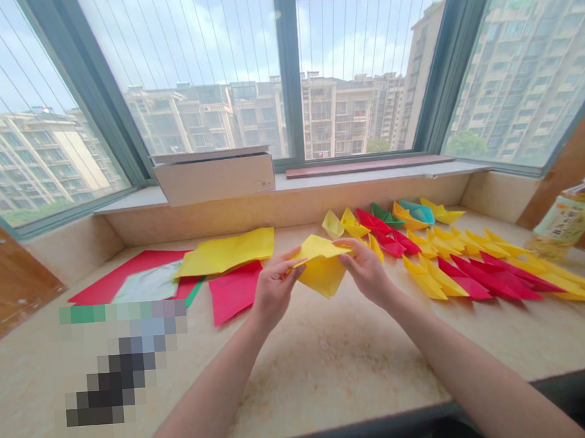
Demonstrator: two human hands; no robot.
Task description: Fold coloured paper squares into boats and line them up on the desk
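Observation:
My left hand (273, 288) and my right hand (366, 268) hold a partly folded yellow paper (320, 268) between them, a little above the marble sill (332, 363). Each hand pinches one side of it with closed fingers. Flat yellow sheets (229, 251) and red sheets (233, 292) lie to the left of my hands. To the right lie several folded paper boats (373, 223) and long folded paper shapes (486, 269) in yellow, red, green and blue.
A cardboard box (214, 176) stands on the window ledge at the back. A plastic bottle (567, 216) stands at the far right. A blurred-out patch (122, 358) covers part of the sill at the left. Windows surround the sill.

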